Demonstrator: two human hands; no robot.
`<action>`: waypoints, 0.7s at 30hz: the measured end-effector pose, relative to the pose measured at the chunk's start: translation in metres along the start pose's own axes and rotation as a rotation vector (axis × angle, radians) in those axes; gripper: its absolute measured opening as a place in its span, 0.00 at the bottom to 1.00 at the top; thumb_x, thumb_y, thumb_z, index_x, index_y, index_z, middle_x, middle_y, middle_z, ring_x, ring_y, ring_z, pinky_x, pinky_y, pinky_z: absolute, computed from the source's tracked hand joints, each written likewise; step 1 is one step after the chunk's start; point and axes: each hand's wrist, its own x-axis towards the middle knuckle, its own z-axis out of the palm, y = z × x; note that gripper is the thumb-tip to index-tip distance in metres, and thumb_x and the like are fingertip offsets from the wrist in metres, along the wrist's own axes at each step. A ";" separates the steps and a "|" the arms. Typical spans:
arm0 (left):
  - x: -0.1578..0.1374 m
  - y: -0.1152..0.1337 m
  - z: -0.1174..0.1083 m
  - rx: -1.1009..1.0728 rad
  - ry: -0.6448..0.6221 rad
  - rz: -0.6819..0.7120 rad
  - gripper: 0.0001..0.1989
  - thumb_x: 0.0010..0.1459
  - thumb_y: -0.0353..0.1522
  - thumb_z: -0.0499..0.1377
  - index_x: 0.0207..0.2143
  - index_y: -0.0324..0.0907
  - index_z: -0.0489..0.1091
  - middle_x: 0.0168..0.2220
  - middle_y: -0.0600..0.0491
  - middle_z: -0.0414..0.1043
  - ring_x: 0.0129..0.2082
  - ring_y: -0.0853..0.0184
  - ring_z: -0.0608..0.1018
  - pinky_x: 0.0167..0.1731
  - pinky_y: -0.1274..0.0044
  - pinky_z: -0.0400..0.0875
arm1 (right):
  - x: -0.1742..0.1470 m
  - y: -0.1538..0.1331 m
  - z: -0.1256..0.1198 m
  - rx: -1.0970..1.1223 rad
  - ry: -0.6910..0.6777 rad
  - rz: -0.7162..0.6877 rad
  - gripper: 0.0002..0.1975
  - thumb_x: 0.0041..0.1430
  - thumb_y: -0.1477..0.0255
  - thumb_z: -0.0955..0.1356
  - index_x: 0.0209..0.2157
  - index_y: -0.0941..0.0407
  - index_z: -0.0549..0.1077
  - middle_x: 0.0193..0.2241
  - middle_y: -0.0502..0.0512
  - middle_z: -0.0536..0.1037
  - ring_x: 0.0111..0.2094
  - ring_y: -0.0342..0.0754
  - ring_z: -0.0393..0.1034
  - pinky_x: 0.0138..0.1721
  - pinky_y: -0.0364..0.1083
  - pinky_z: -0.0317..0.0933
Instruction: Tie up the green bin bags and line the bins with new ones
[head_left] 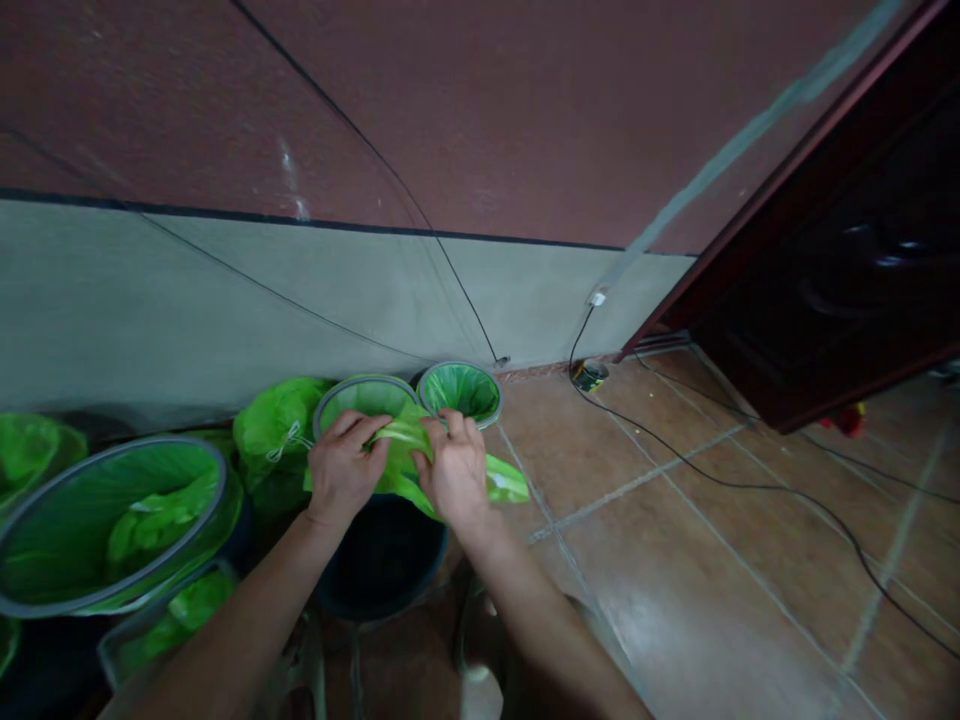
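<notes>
A green plastic bag (409, 440) is stretched between my two hands, above a dark bin (384, 560) that has no liner over its rim. My left hand (346, 460) pinches the bag's upper edge with thumb and fingers. My right hand (456, 465) is closed on the same bag, and a loose end of it sticks out to the right. Just beyond stand a grey-rimmed bin (367, 383) and a smaller grey-rimmed bin (459, 395), both lined in green. The inner side of the bag is hidden by my fingers.
Along the left are a large lined bin (112, 450), a tied green bag (277, 420) and a smaller rectangular bin (120, 655). A tin can (590, 375) stands by the wall. A black cable (697, 482) crosses the tiled floor toward a dark door (840, 230).
</notes>
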 end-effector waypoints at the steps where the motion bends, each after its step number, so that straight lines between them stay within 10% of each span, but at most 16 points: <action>1: -0.001 0.001 0.001 0.004 -0.013 -0.001 0.14 0.58 0.34 0.54 0.40 0.44 0.79 0.37 0.50 0.78 0.36 0.63 0.78 0.41 0.74 0.71 | 0.002 -0.002 0.001 0.014 -0.033 -0.001 0.16 0.60 0.73 0.67 0.50 0.55 0.74 0.50 0.63 0.72 0.47 0.57 0.67 0.51 0.54 0.63; 21: 0.010 -0.027 -0.011 -0.008 -0.019 -0.116 0.20 0.46 0.26 0.56 0.42 0.41 0.78 0.33 0.51 0.75 0.33 0.63 0.77 0.38 0.74 0.72 | 0.012 0.053 -0.024 0.181 0.260 0.310 0.17 0.56 0.83 0.61 0.43 0.59 0.77 0.42 0.59 0.76 0.41 0.50 0.72 0.47 0.46 0.64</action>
